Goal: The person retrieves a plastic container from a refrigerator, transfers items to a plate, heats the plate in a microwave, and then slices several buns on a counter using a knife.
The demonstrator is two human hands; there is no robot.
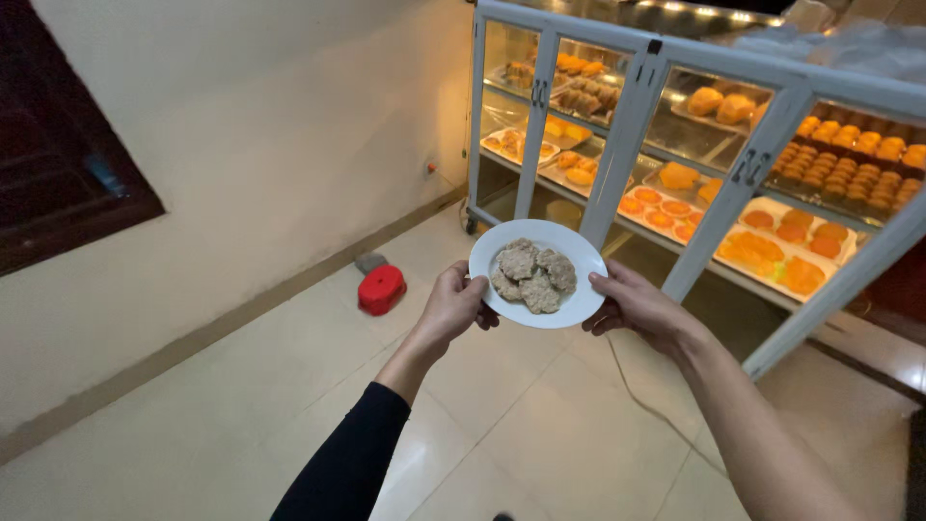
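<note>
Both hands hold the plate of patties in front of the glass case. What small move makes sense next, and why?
Probably carry the plate forward, level, toward the display case. The left hand and right hand grip opposite rims, the patties lie loose on top, and the case stands just ahead with its doors apparently shut, so one hand would likely have to let go later.

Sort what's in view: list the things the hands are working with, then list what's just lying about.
In hand:
- white plate, held at its rim by the left hand and the right hand
- grey-brown patties on the plate

Lying about:
- glass display case with trays of orange and yellow pastries
- red stool on the floor by the wall
</note>
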